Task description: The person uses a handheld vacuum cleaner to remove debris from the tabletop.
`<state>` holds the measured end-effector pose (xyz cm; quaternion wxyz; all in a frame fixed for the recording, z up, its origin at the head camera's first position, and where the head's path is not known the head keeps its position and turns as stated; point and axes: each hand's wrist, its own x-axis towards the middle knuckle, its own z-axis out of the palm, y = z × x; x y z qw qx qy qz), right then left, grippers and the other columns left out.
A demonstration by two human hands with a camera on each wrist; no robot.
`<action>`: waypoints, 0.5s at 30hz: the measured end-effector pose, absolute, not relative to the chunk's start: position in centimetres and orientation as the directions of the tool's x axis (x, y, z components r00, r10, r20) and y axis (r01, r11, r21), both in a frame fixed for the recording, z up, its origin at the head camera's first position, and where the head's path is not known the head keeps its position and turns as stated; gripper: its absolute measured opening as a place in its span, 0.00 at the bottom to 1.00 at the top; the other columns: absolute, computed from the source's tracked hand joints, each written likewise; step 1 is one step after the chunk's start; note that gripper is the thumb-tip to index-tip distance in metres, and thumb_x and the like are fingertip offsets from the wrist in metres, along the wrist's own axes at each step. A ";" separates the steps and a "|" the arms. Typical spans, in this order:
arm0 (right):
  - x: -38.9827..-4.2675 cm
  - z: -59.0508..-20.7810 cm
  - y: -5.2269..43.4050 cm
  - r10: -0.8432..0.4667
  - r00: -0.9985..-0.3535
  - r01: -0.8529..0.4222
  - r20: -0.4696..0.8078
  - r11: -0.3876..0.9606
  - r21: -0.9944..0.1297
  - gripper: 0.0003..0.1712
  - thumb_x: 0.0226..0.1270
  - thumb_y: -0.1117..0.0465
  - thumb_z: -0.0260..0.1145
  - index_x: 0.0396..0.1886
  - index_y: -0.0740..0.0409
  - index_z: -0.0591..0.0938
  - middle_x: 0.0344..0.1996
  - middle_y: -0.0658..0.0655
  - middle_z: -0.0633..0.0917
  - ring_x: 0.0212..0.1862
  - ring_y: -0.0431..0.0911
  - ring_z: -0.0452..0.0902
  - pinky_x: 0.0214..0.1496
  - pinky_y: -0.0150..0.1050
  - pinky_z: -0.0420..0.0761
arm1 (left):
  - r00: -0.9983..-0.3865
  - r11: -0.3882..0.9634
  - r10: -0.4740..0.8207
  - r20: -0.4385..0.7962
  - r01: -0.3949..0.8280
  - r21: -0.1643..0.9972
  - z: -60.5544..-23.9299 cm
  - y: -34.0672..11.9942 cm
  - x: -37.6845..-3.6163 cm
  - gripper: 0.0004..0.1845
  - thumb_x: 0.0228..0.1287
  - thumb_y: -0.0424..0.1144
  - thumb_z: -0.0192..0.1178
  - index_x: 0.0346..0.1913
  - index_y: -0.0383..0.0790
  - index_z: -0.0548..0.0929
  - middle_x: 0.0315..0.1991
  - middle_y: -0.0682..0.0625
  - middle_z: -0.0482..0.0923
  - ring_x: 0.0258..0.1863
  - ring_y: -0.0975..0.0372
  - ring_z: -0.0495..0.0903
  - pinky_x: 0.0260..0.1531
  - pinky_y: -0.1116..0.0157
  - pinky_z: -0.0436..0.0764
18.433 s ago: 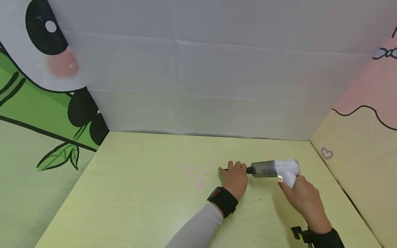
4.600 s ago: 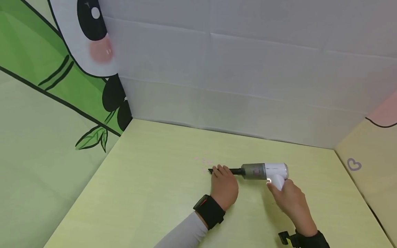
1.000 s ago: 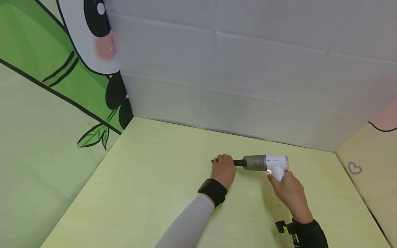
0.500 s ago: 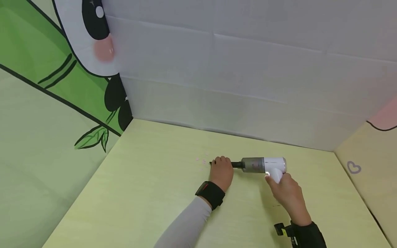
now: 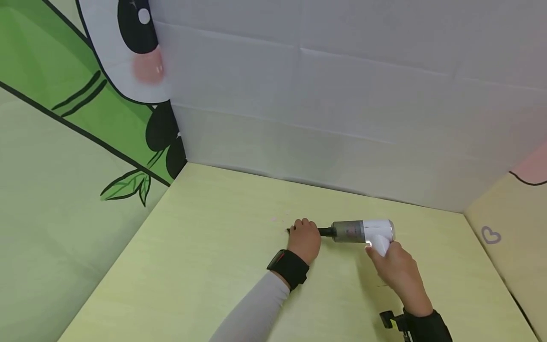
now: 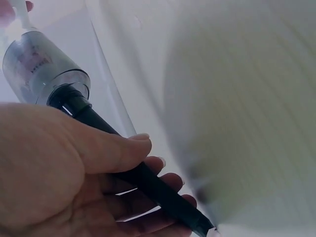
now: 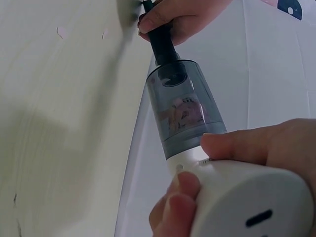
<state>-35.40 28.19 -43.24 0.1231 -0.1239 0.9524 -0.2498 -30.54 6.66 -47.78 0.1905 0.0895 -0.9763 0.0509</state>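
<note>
Pale yellow table (image 5: 183, 266) beneath both hands; creased white wall (image 5: 320, 95) beyond them, cartoon-printed panel (image 5: 51, 137) to their left. Left hand (image 5: 305, 241) clamped round the black nozzle (image 5: 326, 232); right hand (image 5: 400, 271) gripping the handheld vacuum (image 5: 376, 230), whose body lies between them. Pink scraps (image 7: 60, 32) left of the left hand: markedly fewer than earlier.

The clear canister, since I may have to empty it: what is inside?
Inside the smoky canister, pink scraps show bunched together, along with the dark inlet end. Whatever lies behind the bunch is covered, and I cannot count the scraps.
</note>
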 end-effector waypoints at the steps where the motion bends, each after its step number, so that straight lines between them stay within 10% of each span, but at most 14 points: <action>1: -35.5 -43.1 28.5 -0.297 -0.938 -0.173 -0.178 0.847 -0.502 0.31 0.74 0.44 0.60 0.39 0.73 0.70 0.25 0.61 0.76 0.24 0.49 0.74 0.20 0.40 0.72 | -0.911 0.980 -0.153 0.383 -0.191 -0.064 -47.7 6.9 -30.7 0.11 0.69 0.43 0.66 0.39 0.38 0.85 0.35 0.45 0.81 0.38 0.54 0.81 0.43 0.62 0.85; 15: -39.4 -42.3 28.8 -0.292 -0.950 -0.204 -0.111 0.849 -0.487 0.34 0.75 0.45 0.59 0.44 0.79 0.69 0.27 0.65 0.76 0.26 0.53 0.74 0.21 0.41 0.72 | -0.932 0.976 -0.200 0.301 -0.218 -0.025 -48.7 7.8 -37.0 0.12 0.73 0.44 0.62 0.43 0.37 0.84 0.39 0.44 0.81 0.43 0.53 0.81 0.48 0.62 0.84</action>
